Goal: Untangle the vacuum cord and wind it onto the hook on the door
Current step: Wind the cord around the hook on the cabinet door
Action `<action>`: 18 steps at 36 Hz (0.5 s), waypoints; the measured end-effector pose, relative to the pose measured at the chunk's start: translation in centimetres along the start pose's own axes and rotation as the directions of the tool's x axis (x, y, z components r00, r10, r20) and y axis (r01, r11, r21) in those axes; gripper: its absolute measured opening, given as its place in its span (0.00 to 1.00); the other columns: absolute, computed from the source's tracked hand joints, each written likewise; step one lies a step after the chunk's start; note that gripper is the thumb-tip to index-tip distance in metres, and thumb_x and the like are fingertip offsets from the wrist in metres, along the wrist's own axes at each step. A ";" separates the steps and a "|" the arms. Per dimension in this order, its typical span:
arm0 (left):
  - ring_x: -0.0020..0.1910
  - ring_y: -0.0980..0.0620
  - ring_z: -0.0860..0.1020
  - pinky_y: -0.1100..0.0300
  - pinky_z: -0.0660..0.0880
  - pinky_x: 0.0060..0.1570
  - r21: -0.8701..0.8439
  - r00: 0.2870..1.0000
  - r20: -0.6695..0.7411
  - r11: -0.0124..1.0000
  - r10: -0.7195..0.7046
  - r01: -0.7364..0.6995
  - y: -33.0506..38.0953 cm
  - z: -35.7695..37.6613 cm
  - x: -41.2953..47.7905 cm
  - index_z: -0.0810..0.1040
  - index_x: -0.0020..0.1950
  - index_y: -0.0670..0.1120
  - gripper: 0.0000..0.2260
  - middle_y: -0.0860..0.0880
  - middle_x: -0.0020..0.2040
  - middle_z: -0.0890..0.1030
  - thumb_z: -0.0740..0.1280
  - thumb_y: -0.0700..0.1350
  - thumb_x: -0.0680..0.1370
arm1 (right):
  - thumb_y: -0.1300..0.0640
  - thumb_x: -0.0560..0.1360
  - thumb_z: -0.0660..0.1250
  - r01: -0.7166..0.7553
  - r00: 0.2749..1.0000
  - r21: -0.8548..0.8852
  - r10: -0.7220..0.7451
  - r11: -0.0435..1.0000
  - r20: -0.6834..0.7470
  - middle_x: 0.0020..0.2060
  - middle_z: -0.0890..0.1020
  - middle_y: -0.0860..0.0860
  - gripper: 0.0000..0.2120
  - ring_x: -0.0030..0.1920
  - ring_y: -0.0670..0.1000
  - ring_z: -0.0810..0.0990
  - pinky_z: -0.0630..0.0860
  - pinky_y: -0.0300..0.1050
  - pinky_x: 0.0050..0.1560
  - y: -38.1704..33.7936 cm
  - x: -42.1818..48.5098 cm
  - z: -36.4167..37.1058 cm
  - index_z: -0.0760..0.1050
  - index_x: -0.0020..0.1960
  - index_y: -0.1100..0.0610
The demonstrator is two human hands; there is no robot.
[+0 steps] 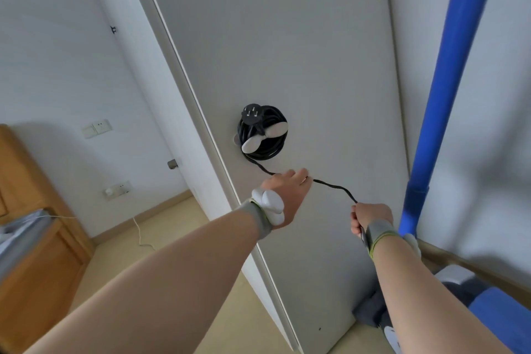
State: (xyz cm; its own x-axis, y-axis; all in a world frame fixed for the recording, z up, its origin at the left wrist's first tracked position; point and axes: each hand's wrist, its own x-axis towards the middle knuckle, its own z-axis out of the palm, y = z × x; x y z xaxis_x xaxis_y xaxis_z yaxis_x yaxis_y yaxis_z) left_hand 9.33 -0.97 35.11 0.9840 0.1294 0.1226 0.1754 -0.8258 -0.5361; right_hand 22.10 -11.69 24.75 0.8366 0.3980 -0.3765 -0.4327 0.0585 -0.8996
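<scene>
Grey door [287, 52] ahead: left hand [287, 192] pinches cord [333, 185], right hand [370, 217] fists it, arms outstretched

1 head-worn view, tilted, close, facing down toward the door [301, 52].

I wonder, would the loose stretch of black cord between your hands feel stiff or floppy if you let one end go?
Probably floppy: the cord sags and kinks between the left hand and right hand. It likely has some springy curl, given the tight coil on the hook. Thin, so probably light.
</scene>
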 end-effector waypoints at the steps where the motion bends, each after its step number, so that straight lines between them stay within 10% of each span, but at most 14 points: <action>1: 0.57 0.46 0.71 0.57 0.69 0.43 0.020 1.000 -0.003 1.000 -0.011 0.011 0.2 -0.4 0.4 0.61 0.70 0.43 0.25 0.48 0.67 0.63 0.63 0.36 0.73 | 0.66 0.78 0.54 -0.028 0.999 0.063 0.027 0.998 0.022 0.23 0.69 0.53 0.14 0.18 0.48 0.66 0.61 0.33 0.20 -0.4 -0.2 0.0 0.64 0.34 0.59; 11: 0.60 0.43 0.73 0.55 0.72 0.52 0.007 0.956 0.252 0.988 -0.150 0.154 0.8 -3.7 4.2 0.72 0.62 0.40 0.14 0.43 0.63 0.69 0.63 0.36 0.76 | 0.69 0.78 0.50 -0.110 0.994 0.585 0.091 0.804 0.062 0.29 0.72 0.57 0.13 0.15 0.48 0.67 0.60 0.28 0.18 -2.1 -1.3 1.7 0.65 0.36 0.61; 15: 0.45 0.47 0.75 0.61 0.68 0.38 -0.057 0.930 0.301 0.970 -0.211 0.238 0.3 -4.5 5.2 0.67 0.33 0.45 0.13 0.50 0.35 0.68 0.60 0.34 0.76 | 0.69 0.78 0.53 -0.070 0.997 0.662 0.034 0.746 0.067 0.18 0.75 0.57 0.12 0.12 0.46 0.67 0.63 0.29 0.17 -3.3 -1.6 2.2 0.67 0.37 0.63; 18: 0.35 0.52 0.68 0.63 0.65 0.34 -0.132 0.945 0.259 0.961 -0.201 0.241 0.1 -4.8 6.0 0.59 0.31 0.46 0.16 0.50 0.31 0.63 0.59 0.35 0.76 | 0.68 0.78 0.54 -0.049 0.997 0.688 -0.010 0.724 0.082 0.14 0.74 0.55 0.12 0.13 0.46 0.68 0.65 0.29 0.18 -4.2 -1.8 2.2 0.68 0.37 0.63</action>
State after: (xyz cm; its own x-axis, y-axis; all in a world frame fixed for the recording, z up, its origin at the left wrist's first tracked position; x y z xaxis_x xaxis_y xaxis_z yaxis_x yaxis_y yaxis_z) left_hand 15.11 -2.94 39.82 0.9026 0.4305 0.0072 0.4015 -0.8354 -0.3753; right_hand 21.66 -10.65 29.66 0.8104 0.4710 -0.3484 -0.5859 0.6521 -0.4811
